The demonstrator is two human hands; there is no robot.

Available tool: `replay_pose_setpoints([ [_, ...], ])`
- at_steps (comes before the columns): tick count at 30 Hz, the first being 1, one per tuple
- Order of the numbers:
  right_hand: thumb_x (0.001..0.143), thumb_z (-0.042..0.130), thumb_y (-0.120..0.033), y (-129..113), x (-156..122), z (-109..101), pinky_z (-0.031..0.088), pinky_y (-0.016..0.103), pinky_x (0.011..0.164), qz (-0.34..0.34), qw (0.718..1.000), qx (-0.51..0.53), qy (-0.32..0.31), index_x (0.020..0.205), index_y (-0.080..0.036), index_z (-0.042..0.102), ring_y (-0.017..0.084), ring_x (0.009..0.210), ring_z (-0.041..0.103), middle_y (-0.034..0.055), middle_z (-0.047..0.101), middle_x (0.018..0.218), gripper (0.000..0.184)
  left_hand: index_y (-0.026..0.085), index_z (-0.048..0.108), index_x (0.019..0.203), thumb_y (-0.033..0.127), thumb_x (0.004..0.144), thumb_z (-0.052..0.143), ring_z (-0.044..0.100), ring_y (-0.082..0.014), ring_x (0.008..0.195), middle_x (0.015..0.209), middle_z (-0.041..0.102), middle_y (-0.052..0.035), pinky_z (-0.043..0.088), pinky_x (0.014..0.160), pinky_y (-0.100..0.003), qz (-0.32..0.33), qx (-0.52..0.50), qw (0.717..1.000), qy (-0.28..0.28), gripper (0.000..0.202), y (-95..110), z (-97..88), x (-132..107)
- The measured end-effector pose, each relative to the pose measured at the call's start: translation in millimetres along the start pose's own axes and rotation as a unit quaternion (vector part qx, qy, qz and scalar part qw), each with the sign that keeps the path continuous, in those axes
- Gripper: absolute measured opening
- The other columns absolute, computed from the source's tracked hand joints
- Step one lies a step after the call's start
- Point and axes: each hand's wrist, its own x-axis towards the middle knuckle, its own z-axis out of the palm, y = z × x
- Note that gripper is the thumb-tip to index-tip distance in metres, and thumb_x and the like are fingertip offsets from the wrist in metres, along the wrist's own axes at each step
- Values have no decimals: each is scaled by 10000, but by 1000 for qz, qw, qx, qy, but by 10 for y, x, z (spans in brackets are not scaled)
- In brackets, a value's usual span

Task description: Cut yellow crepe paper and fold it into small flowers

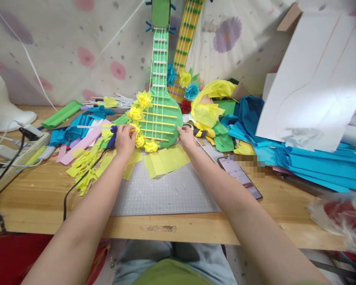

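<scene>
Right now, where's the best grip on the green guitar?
Probably the green guitar by its body's bare right edge, coming from the right, where the right hand touches it. The left edge carries yellow paper flowers and the face has strings, both likely crushable.

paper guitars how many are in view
2: a green guitar upright between the left hand and right hand, and a yellow guitar just behind it to the right, body mostly hidden.

green paper guitar (163,114) cut off at top edge, phone (240,174) text too small, plastic bag (338,217) blurred
</scene>
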Motion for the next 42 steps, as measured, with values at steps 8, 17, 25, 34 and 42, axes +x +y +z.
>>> replay_pose_setpoints([
  [8,811,517,-213,9,19,-1,359,188,375,-4,1000,-9,0,728,-185,435,41,357,391,-69,498,570,120,186,567,842,207,744,525,555,-178,792,956,508,-76,456,761,-321,9,14,1000,-2,109,3,32,2],
  [17,809,516,-231,45,58,-23,366,195,388,-16,1000,-26,0,735,-191,435,48,362,401,-62,520,590,117,180,564,916,268,786,500,544,-158,795,977,495,-70,432,807,-326,32,-6,998,46,169,119,-176,248],
  [25,815,511,-250,-2,27,-30,367,195,388,-11,999,-39,-4,759,-188,448,48,361,406,-57,537,613,104,200,571,886,183,750,523,541,-196,916,976,515,-71,433,842,-344,55,1,998,15,144,206,-10,566],
  [34,814,511,-240,13,45,-36,345,194,359,-6,1000,-13,-2,762,-185,455,39,337,373,-60,543,617,94,193,537,965,310,791,497,515,-224,989,1044,502,-99,408,880,-374,85,14,995,43,214,361,-104,280],
  [42,810,525,-238,-95,-72,11,332,181,343,-5,1000,1,-6,725,-184,438,31,320,361,-76,506,553,133,204,606,859,386,796,503,553,-207,903,909,599,-83,441,799,-336,261,51,957,-116,218,220,-167,-455],
])
